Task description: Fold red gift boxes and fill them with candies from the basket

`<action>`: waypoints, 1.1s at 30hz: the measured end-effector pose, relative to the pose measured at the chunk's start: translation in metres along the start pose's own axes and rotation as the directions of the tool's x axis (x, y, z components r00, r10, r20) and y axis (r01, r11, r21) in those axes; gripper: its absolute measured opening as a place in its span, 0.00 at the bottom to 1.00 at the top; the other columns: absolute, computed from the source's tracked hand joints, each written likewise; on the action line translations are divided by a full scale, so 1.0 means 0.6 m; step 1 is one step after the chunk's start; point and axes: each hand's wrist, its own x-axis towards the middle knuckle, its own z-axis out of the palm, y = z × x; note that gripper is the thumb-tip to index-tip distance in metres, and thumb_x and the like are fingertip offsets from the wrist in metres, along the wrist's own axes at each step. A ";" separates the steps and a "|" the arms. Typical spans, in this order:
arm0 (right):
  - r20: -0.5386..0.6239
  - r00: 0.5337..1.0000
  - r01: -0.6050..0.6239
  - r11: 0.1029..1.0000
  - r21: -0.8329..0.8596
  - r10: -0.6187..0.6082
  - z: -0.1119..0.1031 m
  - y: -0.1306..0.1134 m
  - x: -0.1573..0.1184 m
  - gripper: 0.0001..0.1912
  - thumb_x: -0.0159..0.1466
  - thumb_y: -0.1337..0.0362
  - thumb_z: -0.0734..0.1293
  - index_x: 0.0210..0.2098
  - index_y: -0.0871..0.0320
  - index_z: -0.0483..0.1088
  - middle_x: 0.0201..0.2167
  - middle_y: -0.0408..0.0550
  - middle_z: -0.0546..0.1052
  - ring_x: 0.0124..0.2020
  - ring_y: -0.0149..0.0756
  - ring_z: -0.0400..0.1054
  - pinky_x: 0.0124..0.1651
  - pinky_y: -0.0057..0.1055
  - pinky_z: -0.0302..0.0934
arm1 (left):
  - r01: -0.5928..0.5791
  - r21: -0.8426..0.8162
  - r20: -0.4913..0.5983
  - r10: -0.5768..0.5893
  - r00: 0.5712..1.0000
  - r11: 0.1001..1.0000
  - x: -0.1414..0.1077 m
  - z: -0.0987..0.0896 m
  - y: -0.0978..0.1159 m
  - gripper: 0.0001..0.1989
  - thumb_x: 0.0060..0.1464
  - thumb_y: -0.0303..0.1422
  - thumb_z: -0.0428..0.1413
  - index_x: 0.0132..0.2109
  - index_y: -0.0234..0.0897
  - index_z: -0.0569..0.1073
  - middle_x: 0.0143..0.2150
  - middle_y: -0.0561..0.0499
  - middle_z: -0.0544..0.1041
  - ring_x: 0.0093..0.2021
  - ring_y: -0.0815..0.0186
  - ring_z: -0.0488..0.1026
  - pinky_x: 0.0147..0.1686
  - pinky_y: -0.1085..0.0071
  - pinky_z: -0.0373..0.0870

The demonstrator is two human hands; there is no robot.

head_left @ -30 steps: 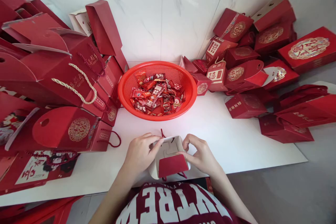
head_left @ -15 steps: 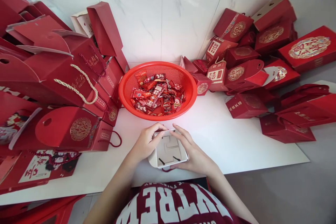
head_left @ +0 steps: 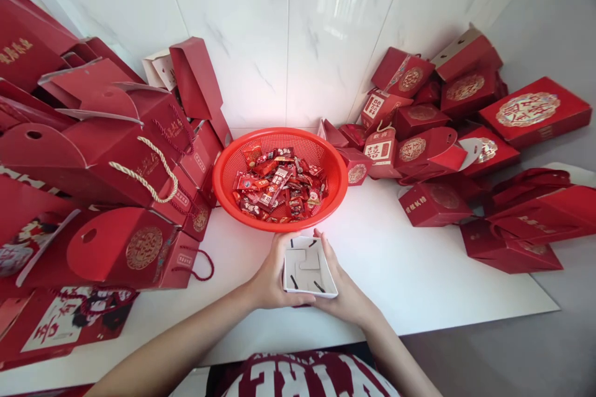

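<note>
Between my two hands is a small open gift box (head_left: 308, 263), its white inside facing up. Dark cord ends show at its inner corners, and no candy lies in it. My left hand (head_left: 271, 273) grips the left wall, with the thumb along the near edge. Around the right side curls my right hand (head_left: 342, 288), fingers reaching toward the far corner. Just beyond the box sits a red plastic basket (head_left: 222, 198) holding many wrapped candies (head_left: 282, 183).
Red gift boxes and bags with rope handles (head_left: 144, 242) crowd the left of the white table (head_left: 372, 273). More red boxes (head_left: 433, 205) are heaped on the right. A white tiled wall (head_left: 246, 31) stands behind the basket.
The box's upper flaps no longer stick out, and its rim now looks square and open. My left hand has shifted from the far edge to the left side. The view has tilted up slightly.
</note>
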 end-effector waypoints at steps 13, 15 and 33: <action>0.195 0.981 -0.015 1.000 -0.023 0.020 -0.009 0.008 0.024 0.73 0.51 0.61 0.80 0.72 0.50 0.19 0.75 0.59 0.33 0.75 0.52 0.31 0.73 0.51 0.41 | 0.092 -0.306 0.037 -0.084 0.996 0.947 -0.010 -0.030 -0.014 0.48 0.39 0.36 0.73 0.64 0.42 0.56 0.61 0.39 0.67 0.61 0.45 0.67 0.59 0.48 0.67; 0.333 0.941 -0.051 0.998 -0.036 0.060 -0.059 -0.005 0.033 0.73 0.49 0.61 0.81 0.73 0.51 0.23 0.75 0.59 0.34 0.74 0.52 0.34 0.72 0.50 0.42 | 0.111 -0.311 0.087 -0.088 0.992 0.944 -0.005 -0.043 -0.013 0.47 0.40 0.36 0.72 0.63 0.41 0.56 0.61 0.38 0.68 0.61 0.44 0.68 0.58 0.48 0.68; 0.512 0.852 0.254 0.766 -0.591 0.113 0.000 -0.158 0.476 0.18 0.67 0.64 0.67 0.53 0.69 0.71 0.52 0.65 0.76 0.50 0.50 0.74 0.47 0.36 0.68 | -0.003 0.053 0.090 -0.002 0.996 0.999 -0.003 -0.066 -0.025 0.51 0.37 0.46 0.70 0.65 0.43 0.56 0.61 0.39 0.68 0.59 0.44 0.69 0.59 0.45 0.67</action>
